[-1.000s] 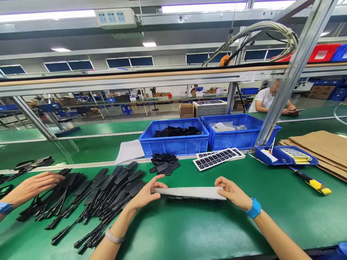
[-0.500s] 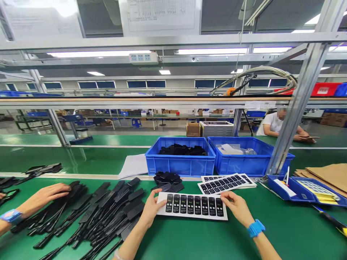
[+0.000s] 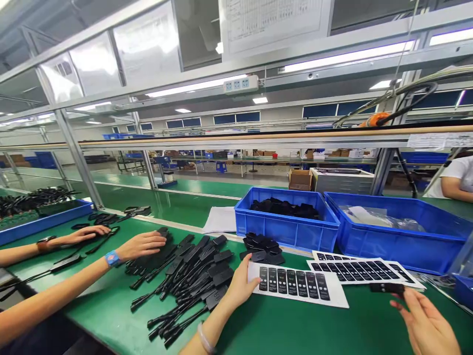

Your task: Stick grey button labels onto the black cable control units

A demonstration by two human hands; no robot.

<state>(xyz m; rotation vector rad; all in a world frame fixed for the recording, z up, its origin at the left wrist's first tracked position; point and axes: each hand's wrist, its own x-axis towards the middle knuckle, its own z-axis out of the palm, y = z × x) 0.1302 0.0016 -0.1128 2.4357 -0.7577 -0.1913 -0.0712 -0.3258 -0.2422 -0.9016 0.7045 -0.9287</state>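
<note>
While the left hand (image 3: pixel 239 286) pinches one sheet (image 3: pixel 337 294) of seven labels (image 3: pixel 291 283) at its edge, the right hand (image 3: pixel 426 318) clamps one black label (image 3: pixel 386 287), bare table (image 3: pixel 364 323) between them.

A white three-socket power strip (image 3: pixel 241 85) sits on an overhead metal beam (image 3: pixel 332 73), with a bundle of cables (image 3: pixel 451 75) and an orange fitting (image 3: pixel 377 120) to its right. Farther back, a cardboard box (image 3: pixel 300 181) stands just beside a pale cabinet (image 3: pixel 342 183), with a blue stool (image 3: pixel 221 166) farther left.

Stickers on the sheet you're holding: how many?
7: black stickers in one row on the white sheet, from beside your left hand to the blank right end. None look hidden.
</note>
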